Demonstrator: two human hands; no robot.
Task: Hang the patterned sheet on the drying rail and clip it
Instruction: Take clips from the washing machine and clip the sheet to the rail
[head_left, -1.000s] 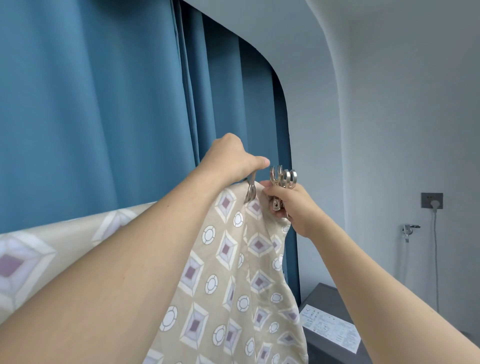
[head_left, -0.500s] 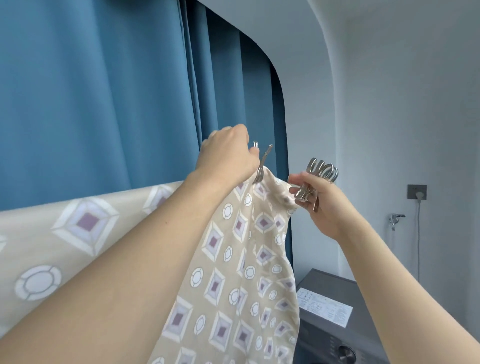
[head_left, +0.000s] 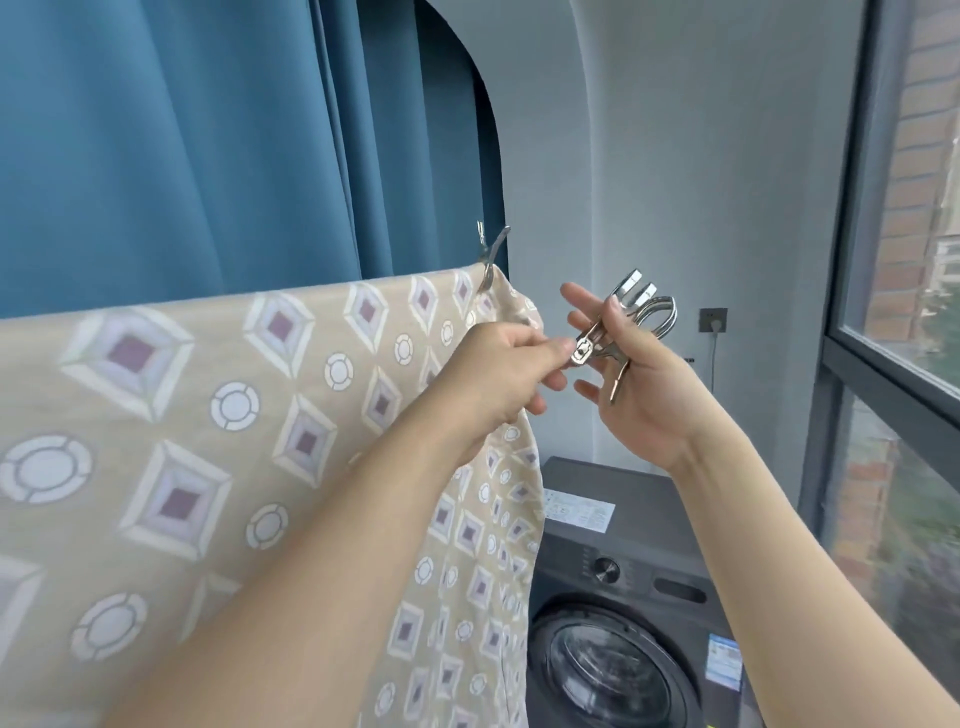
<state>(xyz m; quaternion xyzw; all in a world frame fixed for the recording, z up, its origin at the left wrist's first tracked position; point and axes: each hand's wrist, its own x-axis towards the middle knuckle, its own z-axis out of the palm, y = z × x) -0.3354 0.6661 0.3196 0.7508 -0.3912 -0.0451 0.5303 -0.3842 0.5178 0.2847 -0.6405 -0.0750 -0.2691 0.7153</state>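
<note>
Blue curtain (head_left: 182, 145): hung behind, filling the upper left. Patterned sheet (head_left: 156, 441): beige with diamond and ring motifs, draped over a rail hidden beneath its top fold, spread across the left and falling at centre. Washing machine (head_left: 623, 613): dark, front-loading, set below right of the sheet's edge. Window (head_left: 904, 270): at far right. Left hand (head_left: 498, 374): fingers curled, a metal clip (head_left: 589, 348) pinched at its tip. Right hand (head_left: 639, 384): palm upturned, a bunch of clips (head_left: 649, 312) cradled by loosely bent fingers. Fixed clip (head_left: 491, 254): fastened on the sheet's upper corner.
</note>
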